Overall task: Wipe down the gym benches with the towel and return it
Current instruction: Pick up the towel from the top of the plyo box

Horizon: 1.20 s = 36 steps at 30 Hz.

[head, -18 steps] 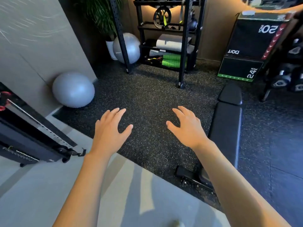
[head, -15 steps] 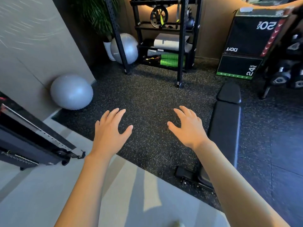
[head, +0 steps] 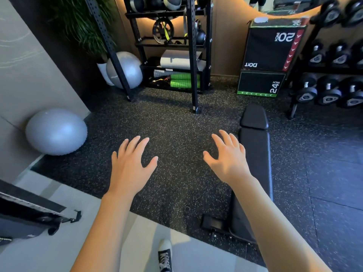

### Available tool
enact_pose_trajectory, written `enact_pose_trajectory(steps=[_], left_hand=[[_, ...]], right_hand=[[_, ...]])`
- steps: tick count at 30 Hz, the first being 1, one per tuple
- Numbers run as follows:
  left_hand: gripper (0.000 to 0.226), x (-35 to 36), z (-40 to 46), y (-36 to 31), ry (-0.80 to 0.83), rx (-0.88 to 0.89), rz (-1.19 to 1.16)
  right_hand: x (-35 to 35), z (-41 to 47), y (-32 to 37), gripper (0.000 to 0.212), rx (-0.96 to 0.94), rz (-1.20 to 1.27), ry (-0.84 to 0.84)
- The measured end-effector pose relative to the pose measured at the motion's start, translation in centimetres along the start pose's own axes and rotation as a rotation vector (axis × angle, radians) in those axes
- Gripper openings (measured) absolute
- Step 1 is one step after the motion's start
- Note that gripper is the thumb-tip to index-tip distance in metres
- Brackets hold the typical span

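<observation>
1. The rubber floor (head: pixel 176 122) is spread beneath and ahead of both hands; nothing on it is seen blocking the way to the bench.
2. The bench (head: pixel 255 146) is laid lengthwise just right of the right hand, its far pad beyond the fingertips. No wiping can be judged from its dark surface, so the task is taken to be at its start. Only this one bench is in view; others cannot be seen.
3. The storage rack (head: pixel 176 55) is set well ahead of both hands, against the far wall, with rolled mats and small gear on its shelves. A towel cannot be made out there.
4. The plyo box (head: pixel 275 50) is stacked ahead and right of the right hand, beyond the bench's far end.
5. The dumbbell rack (head: pixel 332 89) is placed far right of the right hand; its foot is near the bench's far end and could crowd movement on that side.
6. A grey exercise ball (head: pixel 56 131) is rested left of the left hand by the wall; a second ball (head: pixel 125 69) is tucked far ahead by a plant.
7. The left hand (head: pixel 130 169) is held out flat, fingers spread and relaxed, grasping nothing.
8. The right hand (head: pixel 227 160) is likewise released, fingers splayed, nothing held, apart from the bench.
9. The towel is not seen anywhere; fetching it, wiping and returning it are all judged to be left.
</observation>
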<state>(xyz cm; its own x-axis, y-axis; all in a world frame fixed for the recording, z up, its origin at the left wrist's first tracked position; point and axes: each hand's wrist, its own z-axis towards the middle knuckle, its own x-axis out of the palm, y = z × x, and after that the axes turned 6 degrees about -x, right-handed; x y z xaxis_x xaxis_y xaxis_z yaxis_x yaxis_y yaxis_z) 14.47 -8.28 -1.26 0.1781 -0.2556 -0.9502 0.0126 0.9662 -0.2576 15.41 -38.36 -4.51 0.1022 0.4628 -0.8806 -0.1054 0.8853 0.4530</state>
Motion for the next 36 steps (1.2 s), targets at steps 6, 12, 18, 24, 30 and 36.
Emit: enact_pose_trajectory(steps=[6,12,18,24,30,36], left_hand=[[0.067,2.0,8.6,1.1,-0.014,0.051,-0.059],[0.067,3.4,19.1,4.0,0.011,0.139,-0.121],[0.066,4.0,29.2,8.1,0.038,0.202,-0.164],[0.063,5.7,34.8,9.7,0.085,0.210,-0.288],[0.061,7.6,39.4,9.1,0.105,0.235,-0.333],[0.062,10.0,46.0,6.2,0.086,0.279,-0.295]], right_hand=[[1.7,6.6,0.4,0.076,0.053,-0.063,-0.048],[4.0,15.2,2.7,0.076,0.133,-0.077,-0.060],[5.7,23.4,5.5,0.074,0.163,-0.086,-0.116],[6.4,27.2,5.7,0.070,0.210,-0.096,-0.151],[6.9,30.1,3.5,0.064,0.265,-0.111,-0.194],[7.4,35.7,-0.3,0.066,0.317,-0.100,-0.178]])
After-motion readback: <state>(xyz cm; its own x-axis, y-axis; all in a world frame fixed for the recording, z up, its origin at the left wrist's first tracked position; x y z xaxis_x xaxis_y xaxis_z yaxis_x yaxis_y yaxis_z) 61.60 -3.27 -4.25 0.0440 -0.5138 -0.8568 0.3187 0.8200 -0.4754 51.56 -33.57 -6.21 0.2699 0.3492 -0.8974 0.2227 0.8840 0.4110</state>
